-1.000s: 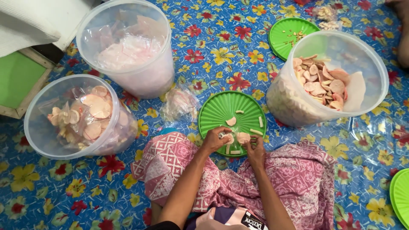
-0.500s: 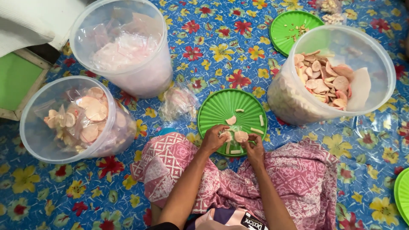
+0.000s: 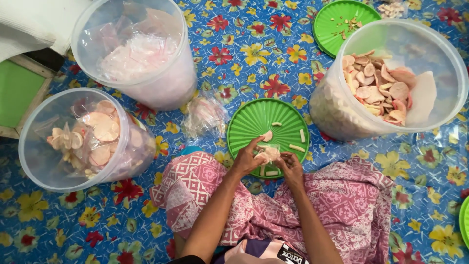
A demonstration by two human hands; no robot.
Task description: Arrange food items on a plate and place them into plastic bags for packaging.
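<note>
Both hands have edged slightly lower over the ribbed green lid [image 3: 254, 120]; the left hand [image 3: 248, 160] and right hand [image 3: 289, 165] together pinch a small clear bag of pale crackers [image 3: 270, 154]. Translucent round tubs [image 3: 391, 78] of thin pink-beige crackers flank them on the flowered mat [image 3: 244, 54].

Both bare forearms rise from the bottom centre of the frame and converge toward the middle. The left hand [image 3: 246, 159] sits left of centre, fingers curled and pinched inward, thumb up. The right hand [image 3: 290, 166] faces it, fingers bent, fingertips almost meeting the left's, wrists slightly flexed
</note>
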